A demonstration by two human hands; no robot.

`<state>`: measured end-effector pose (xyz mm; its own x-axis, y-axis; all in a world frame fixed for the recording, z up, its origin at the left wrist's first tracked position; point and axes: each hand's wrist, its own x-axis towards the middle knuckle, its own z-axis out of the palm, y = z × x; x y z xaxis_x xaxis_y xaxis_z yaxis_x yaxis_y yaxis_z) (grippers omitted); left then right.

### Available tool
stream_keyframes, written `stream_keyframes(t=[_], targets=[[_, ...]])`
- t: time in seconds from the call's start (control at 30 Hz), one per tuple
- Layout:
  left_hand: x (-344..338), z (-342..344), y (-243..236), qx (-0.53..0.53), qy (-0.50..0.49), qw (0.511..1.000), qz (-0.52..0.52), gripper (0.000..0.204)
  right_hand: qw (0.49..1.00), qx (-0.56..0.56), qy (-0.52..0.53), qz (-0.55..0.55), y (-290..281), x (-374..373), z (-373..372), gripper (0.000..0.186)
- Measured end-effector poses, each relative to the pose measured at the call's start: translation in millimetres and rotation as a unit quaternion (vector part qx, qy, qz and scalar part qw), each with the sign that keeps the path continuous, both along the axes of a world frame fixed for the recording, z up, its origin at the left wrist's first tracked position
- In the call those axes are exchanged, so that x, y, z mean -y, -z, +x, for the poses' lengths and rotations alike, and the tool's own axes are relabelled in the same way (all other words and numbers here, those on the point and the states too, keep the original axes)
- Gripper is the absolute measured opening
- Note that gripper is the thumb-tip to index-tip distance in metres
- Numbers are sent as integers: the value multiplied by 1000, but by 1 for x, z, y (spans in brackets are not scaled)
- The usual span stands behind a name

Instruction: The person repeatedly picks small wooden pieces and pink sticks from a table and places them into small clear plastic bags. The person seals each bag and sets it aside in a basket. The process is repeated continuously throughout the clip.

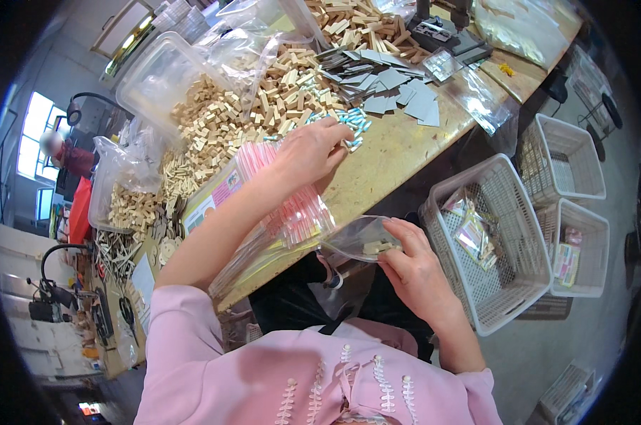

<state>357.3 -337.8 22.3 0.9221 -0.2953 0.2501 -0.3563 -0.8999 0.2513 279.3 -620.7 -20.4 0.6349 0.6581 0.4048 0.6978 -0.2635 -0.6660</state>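
Observation:
My left hand point(312, 152) reaches across the bench to a heap of small blue-and-white sticks point(356, 122). Its fingers curl down at the heap's near edge, and what lies under the fingertips is hidden. Below that wrist is a stack of clear bags with pink-and-white striped contents point(296, 212). In front of the bench edge, my right hand point(416, 265) pinches the side of a clear plastic bag point(349, 237). A few pale wooden pieces point(377, 247) rest inside this bag, close to the fingers.
Wooden blocks point(292, 78) are heaped behind my left hand, beside grey cards point(421, 99) and a clear tub point(161, 85). White plastic baskets point(508, 283) stand on the floor to the right, some holding packed bags. A person point(76, 159) is at the far left.

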Motion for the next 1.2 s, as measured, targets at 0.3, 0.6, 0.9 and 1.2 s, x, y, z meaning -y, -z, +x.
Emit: stream_keyframes(t=[0.3, 0.6, 0.9, 1.2], targets=[[-4, 16, 8, 15, -7, 991, 130, 12, 1000, -5, 11, -2, 2, 7, 0, 15], [48, -98, -32, -84, 78, 984, -140, 13, 999, -10, -22, -21, -15, -4, -10, 12], [-2, -143, -42, -68, -31, 982, -173, 14, 994, -20, -106, -21, -28, -28, -30, 13], [-174, -92, -19, -49, -210, 976, 4, 20, 990, -27, -133, -40, -31, -51, -44, 16]])
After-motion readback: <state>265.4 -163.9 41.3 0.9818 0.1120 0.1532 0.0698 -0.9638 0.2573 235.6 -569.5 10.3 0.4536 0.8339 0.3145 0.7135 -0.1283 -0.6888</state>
